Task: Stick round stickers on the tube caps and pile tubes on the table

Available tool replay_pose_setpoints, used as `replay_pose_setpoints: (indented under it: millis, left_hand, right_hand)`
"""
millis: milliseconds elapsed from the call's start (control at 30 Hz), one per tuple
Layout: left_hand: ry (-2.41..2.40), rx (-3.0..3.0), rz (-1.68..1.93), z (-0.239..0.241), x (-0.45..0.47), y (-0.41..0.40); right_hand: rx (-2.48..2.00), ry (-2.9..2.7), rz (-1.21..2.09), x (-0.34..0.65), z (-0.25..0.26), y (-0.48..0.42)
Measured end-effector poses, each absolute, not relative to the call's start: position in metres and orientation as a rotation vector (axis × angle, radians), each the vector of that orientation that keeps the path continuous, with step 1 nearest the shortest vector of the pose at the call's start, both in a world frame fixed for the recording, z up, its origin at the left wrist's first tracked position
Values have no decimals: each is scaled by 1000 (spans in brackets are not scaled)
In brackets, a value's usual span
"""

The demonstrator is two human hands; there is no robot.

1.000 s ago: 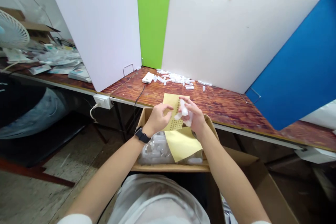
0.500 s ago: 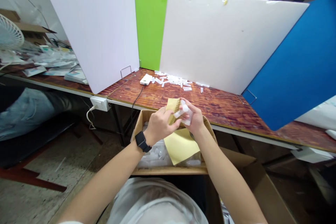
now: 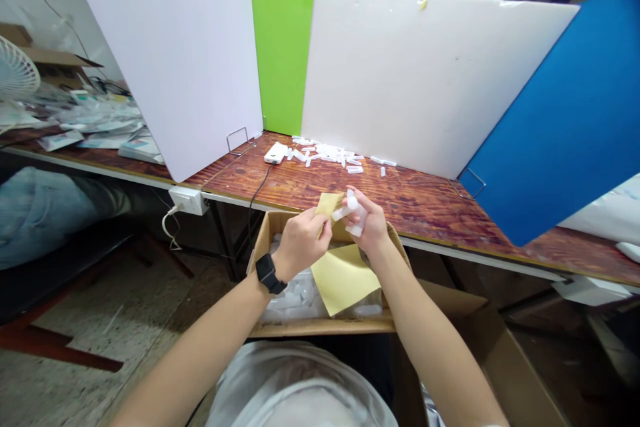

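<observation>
pinching — left hand (image 3: pixel 301 245) on yellow sheet (image 3: pixel 329 204), right hand (image 3: pixel 369 227) around white plastic pieces (image 3: pixel 353 213)

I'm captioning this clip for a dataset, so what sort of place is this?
Probably a small workshop or light assembly space. A wood-patterned workbench is partitioned by coloured boards, small white plastic parts lie heaped on it, and a cardboard box sits at its edge.

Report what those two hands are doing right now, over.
Left hand pinching yellow card. Right hand gripping small white plastic tubes. Cardboard box beneath both.
</observation>
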State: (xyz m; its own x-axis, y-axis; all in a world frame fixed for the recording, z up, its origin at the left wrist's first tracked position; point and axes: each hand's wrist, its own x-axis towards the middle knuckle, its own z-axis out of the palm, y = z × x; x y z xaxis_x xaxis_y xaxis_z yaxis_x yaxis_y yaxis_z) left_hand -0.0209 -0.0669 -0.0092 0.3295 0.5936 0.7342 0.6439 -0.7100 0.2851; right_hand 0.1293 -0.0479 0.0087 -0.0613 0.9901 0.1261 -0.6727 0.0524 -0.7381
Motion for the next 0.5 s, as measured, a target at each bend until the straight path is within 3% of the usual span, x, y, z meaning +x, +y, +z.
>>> replay_pose_setpoints:
  millis: [267, 367, 500]
  left_hand:
    - [-1415, -2476, -1946, 6, -30, -65]
    - [-1574, -2129, -2488, 15, -44, -59]
    - [-1535, -1100, -3331, 19, -89, -47]
  right_hand:
    - [-603, -597, 1355, 147, 6, -32]
    - [-707, -615, 1369, 142, 2, -33]
    - [-798, -730, 1484, 129, 1, -37]
